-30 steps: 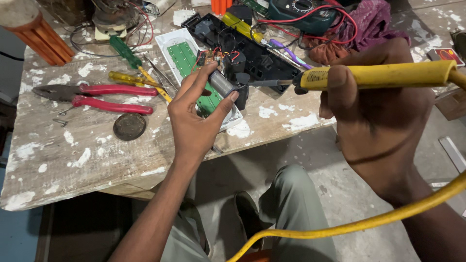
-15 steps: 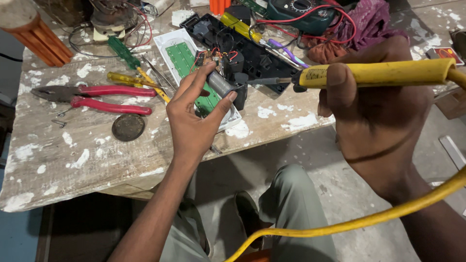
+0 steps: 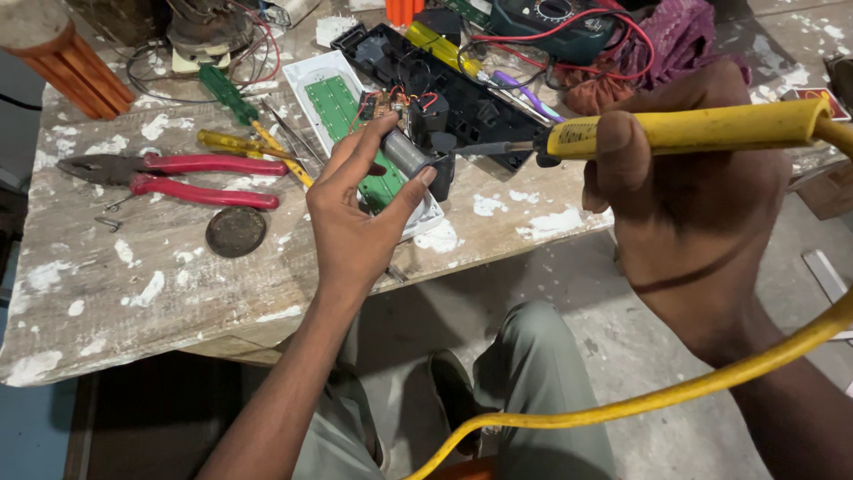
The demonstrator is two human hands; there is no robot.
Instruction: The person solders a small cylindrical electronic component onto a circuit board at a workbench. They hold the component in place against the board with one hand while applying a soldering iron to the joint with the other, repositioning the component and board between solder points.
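My left hand (image 3: 355, 222) grips a small black part with a silver cylinder and thin red wires (image 3: 410, 153), held just above the table's front edge. My right hand (image 3: 675, 187) is closed around the yellow handle of a soldering iron (image 3: 693, 129). Its dark metal tip (image 3: 484, 148) points left and reaches the black part. The iron's yellow cable (image 3: 675, 396) loops down across my lap. Under the held part lies a white tray with a green circuit board (image 3: 342, 102).
On the paint-spattered wooden table (image 3: 133, 293) lie red-handled pliers (image 3: 191, 178), a yellow screwdriver (image 3: 235, 142), a green screwdriver (image 3: 227, 93), a round dark lid (image 3: 235, 231), a long black plastic housing (image 3: 462, 98) and a multimeter with red leads (image 3: 551, 22). My knees are below the table edge.
The held part and the iron tip have stayed together with only slight shifts. My left-hand fingers have adjusted a little around the part.
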